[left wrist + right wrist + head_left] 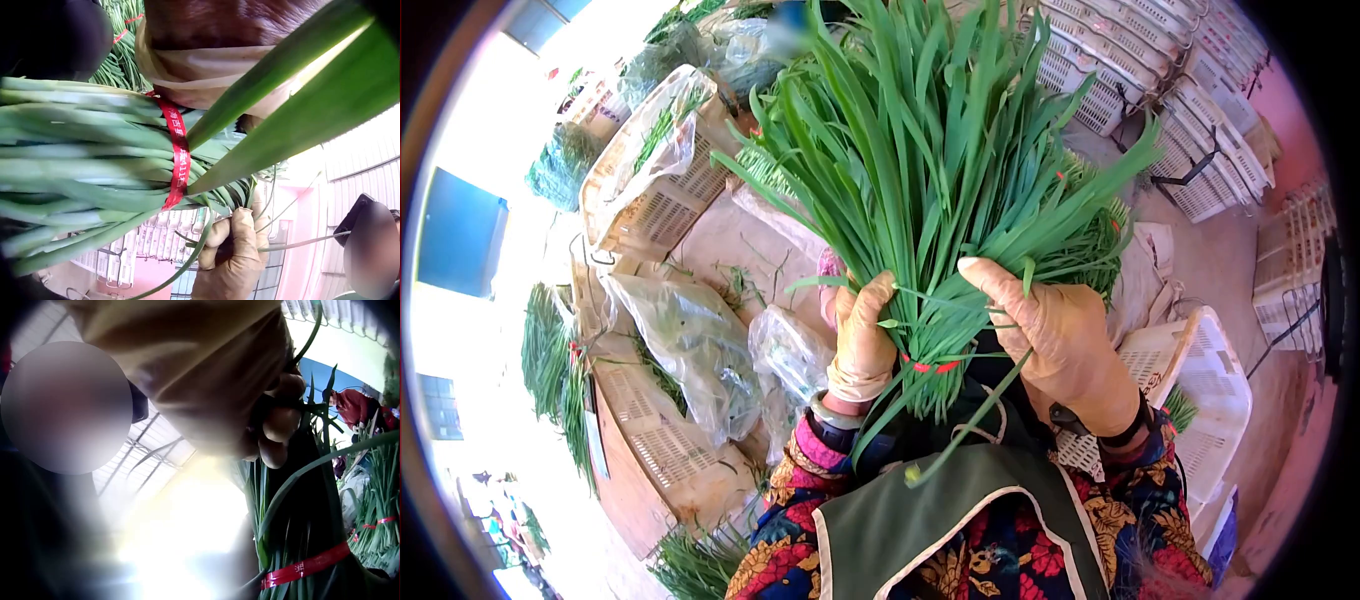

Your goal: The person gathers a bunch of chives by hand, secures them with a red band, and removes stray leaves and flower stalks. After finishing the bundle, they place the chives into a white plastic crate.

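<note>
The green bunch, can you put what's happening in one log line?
bunch: red band round it | left hand: grips bunch | right hand: holds thin stalk

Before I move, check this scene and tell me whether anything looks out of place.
A long, yellow-tipped green stalk dangles over the dark green, cream-edged apron, outside the red band around the leafy green bundle, so it looks astray. Green scraps litter the floor.
</note>
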The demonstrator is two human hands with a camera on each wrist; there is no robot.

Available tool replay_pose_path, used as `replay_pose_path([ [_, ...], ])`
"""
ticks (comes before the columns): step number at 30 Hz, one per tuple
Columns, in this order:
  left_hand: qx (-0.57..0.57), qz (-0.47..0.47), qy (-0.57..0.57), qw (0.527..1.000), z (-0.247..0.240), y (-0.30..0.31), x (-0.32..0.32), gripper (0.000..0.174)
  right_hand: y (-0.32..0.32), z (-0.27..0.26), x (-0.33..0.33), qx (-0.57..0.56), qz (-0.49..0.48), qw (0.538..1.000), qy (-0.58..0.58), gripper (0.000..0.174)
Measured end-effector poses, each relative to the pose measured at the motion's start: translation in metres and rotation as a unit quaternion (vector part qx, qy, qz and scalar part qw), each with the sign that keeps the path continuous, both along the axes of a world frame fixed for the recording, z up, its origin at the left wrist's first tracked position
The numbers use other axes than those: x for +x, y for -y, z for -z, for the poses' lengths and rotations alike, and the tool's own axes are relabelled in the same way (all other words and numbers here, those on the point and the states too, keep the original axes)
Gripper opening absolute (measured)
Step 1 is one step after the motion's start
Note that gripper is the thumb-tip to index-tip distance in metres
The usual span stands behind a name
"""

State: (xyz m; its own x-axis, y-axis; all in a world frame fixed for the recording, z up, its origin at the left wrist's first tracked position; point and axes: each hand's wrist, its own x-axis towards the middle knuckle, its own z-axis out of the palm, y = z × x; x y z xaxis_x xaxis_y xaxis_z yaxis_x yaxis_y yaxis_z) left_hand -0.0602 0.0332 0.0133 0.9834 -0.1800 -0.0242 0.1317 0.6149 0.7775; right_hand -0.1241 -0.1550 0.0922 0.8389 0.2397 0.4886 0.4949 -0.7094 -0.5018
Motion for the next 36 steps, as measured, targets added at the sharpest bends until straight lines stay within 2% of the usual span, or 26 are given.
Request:
replay_pose_path([
  [3, 0.056, 0.002, 0.053, 0.997, 0.008, -0.008, 0.002, 0.046, -0.005, -0.006, 0.001, 0.088, -0.028, 0.987, -0.129, 0.057],
  [4, 0.015, -0.002, 0.035, 0.999, 0.003, -0.006, 0.003, 0.032, -0.007, -0.009, 0.003, 0.146, -0.040, 0.970, -0.191, 0.042],
  [5, -0.048, -0.004, 0.028, 0.998, 0.005, -0.006, 0.003, 0.030, -0.008, -0.014, 0.003, 0.190, -0.047, 0.952, -0.235, 0.038],
  [7, -0.039, -0.013, 0.037, 0.998, 0.006, -0.009, 0.006, 0.031, -0.011, -0.023, 0.012, 0.273, -0.071, 0.909, -0.308, 0.033],
  [8, -0.045, 0.013, 0.021, 0.999, 0.007, -0.015, 0.009, 0.034, -0.008, -0.026, 0.016, 0.342, -0.070, 0.864, -0.363, 0.030],
  [9, -0.030, 0.009, 0.008, 0.999, 0.000, -0.018, 0.009, 0.034, -0.013, -0.030, 0.016, 0.391, -0.050, 0.852, -0.345, 0.028],
  [10, -0.024, -0.009, -0.001, 1.000, -0.001, -0.022, 0.010, 0.034, -0.013, -0.029, 0.021, 0.453, -0.084, 0.830, -0.316, 0.025],
  [12, -0.032, -0.053, -0.007, 0.998, 0.003, -0.030, 0.015, 0.034, -0.013, -0.032, 0.029, 0.480, -0.060, 0.837, -0.256, 0.023],
  [15, -0.027, -0.067, -0.001, 0.997, 0.016, -0.056, 0.024, 0.037, -0.007, -0.009, 0.051, 0.539, -0.104, 0.794, -0.260, 0.030],
  [17, -0.061, -0.080, -0.038, 0.994, 0.033, -0.075, 0.027, 0.040, -0.003, 0.009, 0.061, 0.491, -0.119, 0.795, -0.334, 0.033],
  [18, -0.104, -0.103, -0.095, 0.985, 0.034, -0.082, 0.022, 0.045, -0.003, 0.018, 0.063, 0.456, -0.110, 0.806, -0.361, 0.034],
  [19, -0.143, -0.122, -0.102, 0.977, 0.035, -0.095, 0.019, 0.047, -0.005, 0.024, 0.063, 0.427, -0.091, 0.800, -0.411, 0.031],
  [21, -0.183, -0.178, -0.127, 0.958, 0.034, -0.126, 0.014, 0.051, -0.014, 0.059, 0.068, 0.437, -0.081, 0.761, -0.473, 0.025],
  [23, -0.230, -0.187, -0.090, 0.951, 0.049, -0.167, 0.008, 0.053, -0.042, 0.076, 0.079, 0.447, -0.044, 0.682, -0.577, 0.020],
  [25, -0.224, -0.176, -0.014, 0.958, 0.036, -0.191, 0.000, 0.057, -0.078, 0.075, 0.096, 0.375, -0.066, 0.654, -0.654, 0.019],
  [26, -0.207, -0.255, -0.058, 0.943, 0.062, -0.207, -0.006, 0.060, -0.096, 0.077, 0.108, 0.363, -0.075, 0.649, -0.664, 0.019],
  [28, -0.189, -0.291, -0.066, 0.936, 0.090, -0.235, -0.013, 0.058, -0.134, 0.087, 0.142, 0.337, -0.095, 0.641, -0.683, 0.019],
  [29, -0.203, -0.305, -0.080, 0.927, 0.106, -0.244, -0.016, 0.057, -0.153, 0.089, 0.164, 0.322, -0.121, 0.656, -0.672, 0.018],
  [31, -0.189, -0.299, -0.038, 0.935, 0.112, -0.257, -0.023, 0.057, -0.200, 0.078, 0.216, 0.321, -0.169, 0.685, -0.632, 0.015],
  [32, -0.141, -0.347, -0.071, 0.925, 0.105, -0.259, -0.020, 0.057, -0.227, 0.067, 0.247, 0.338, -0.190, 0.699, -0.602, 0.015],
  [33, -0.146, -0.352, -0.079, 0.921, 0.108, -0.267, -0.021, 0.057, -0.257, 0.061, 0.286, 0.352, -0.187, 0.695, -0.598, 0.022],
  [34, -0.114, -0.363, -0.085, 0.921, 0.111, -0.275, -0.026, 0.056, -0.287, 0.058, 0.334, 0.341, -0.227, 0.712, -0.571, 0.023],
  [35, -0.082, -0.373, -0.093, 0.920, 0.114, -0.280, -0.030, 0.055, -0.322, 0.048, 0.384, 0.337, -0.337, 0.724, -0.499, 0.022],
  [36, -0.061, -0.368, -0.118, 0.920, 0.115, -0.286, -0.031, 0.053, -0.357, 0.040, 0.441, 0.331, -0.438, 0.693, -0.467, 0.022],
])
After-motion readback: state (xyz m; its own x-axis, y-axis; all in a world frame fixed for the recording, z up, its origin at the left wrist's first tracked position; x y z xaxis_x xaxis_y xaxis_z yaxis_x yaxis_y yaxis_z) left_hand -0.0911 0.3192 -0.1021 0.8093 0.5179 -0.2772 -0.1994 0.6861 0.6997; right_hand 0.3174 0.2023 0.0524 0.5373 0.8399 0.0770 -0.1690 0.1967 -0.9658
